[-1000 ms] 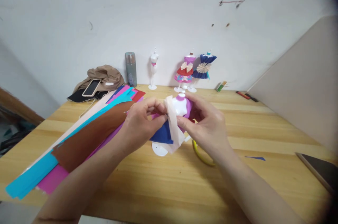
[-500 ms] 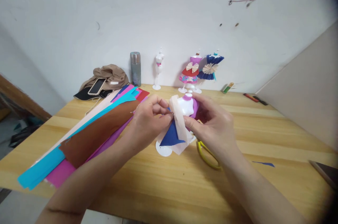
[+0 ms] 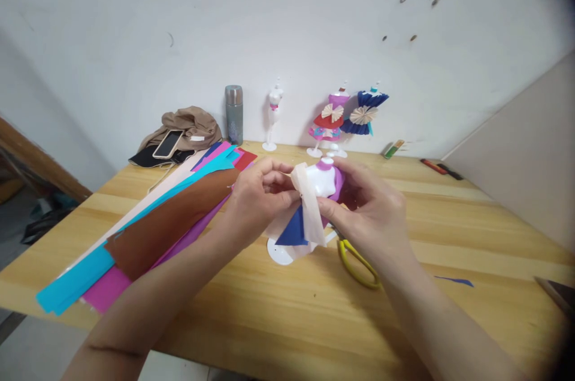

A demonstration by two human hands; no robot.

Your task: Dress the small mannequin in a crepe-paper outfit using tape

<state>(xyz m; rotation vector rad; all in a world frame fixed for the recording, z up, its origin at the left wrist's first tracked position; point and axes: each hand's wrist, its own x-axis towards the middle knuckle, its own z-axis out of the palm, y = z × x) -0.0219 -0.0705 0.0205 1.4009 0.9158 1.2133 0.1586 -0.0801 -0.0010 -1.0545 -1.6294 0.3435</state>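
Far out past my left fingers (image 3: 285,196), the long bright sheets (image 3: 175,213) lie in a slanted pile, so the ends of many colors peek out. Behind the pile is a brown cloth (image 3: 197,124) with a phone (image 3: 168,144) on top, away from where my fingers work. The bottle (image 3: 234,117) stands up by the wall, beyond my left fingers. My left fingers are pinched close, holding the edge of the pale strip (image 3: 312,213) at the doll's middle, I think so it won't slip. I can't tell if they pinch the blue piece (image 3: 291,228) too.

The white doll (image 3: 321,182) is between my two sets of fingers, leaning over its round foot. My right fingers (image 3: 335,213) curl around its back, with the thumb in front by the strip, which should stop it from turning. Behind them, two dressed dolls (image 3: 331,120) (image 3: 366,114) stand near the wall, out of the way. The yellow scissors (image 3: 357,264) lie on the counter (image 3: 287,321) just under my right hand, easy to reach. Farther right is a blue scrap (image 3: 458,280).
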